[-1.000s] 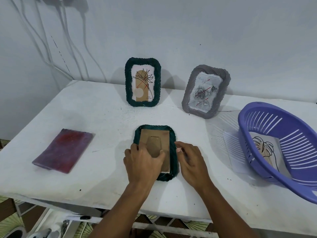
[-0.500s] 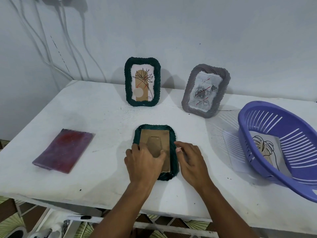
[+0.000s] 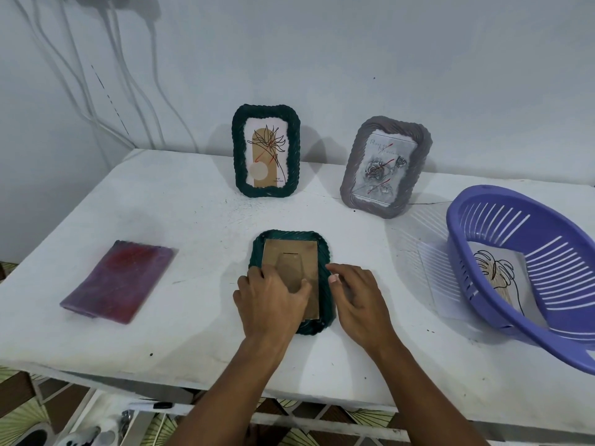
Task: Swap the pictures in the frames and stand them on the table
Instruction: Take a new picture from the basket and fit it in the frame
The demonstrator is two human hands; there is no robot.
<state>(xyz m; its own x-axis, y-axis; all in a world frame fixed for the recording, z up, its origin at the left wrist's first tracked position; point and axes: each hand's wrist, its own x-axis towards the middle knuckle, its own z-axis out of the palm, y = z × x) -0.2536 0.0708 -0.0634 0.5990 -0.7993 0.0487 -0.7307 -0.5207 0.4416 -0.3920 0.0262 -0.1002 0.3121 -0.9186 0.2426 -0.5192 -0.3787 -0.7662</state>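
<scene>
Three frames are in my view on the white worktop (image 3: 167, 201). Nearest me, at the centre, a dark green frame (image 3: 324, 252) with a rope-like twisted border lies face down, its brown cardboard backing (image 3: 289, 252) up, with a folded stand flap on it. My left hand (image 3: 272, 300) rests flat on the near half of that backing, fingers spread and fairly straight, thumb lying on the flap. My right hand (image 3: 357, 296) sits at the frame's right edge, fingers loosely curled with the tips touching the border; I cannot tell whether it pinches anything.

At the far side, near the wall, a second dark green frame (image 3: 266, 155) stands upright showing a line-drawn flower over a tan arch. Right of it, a grey frame (image 3: 385, 167) stands tilted, holding a grey rose picture with script at the top.

On the left lies a purple-red cloth (image 3: 120, 283), flat. On the right a purple slotted basket (image 3: 502, 230) sits with a leaf line-drawing picture (image 3: 500, 278) inside it.
</scene>
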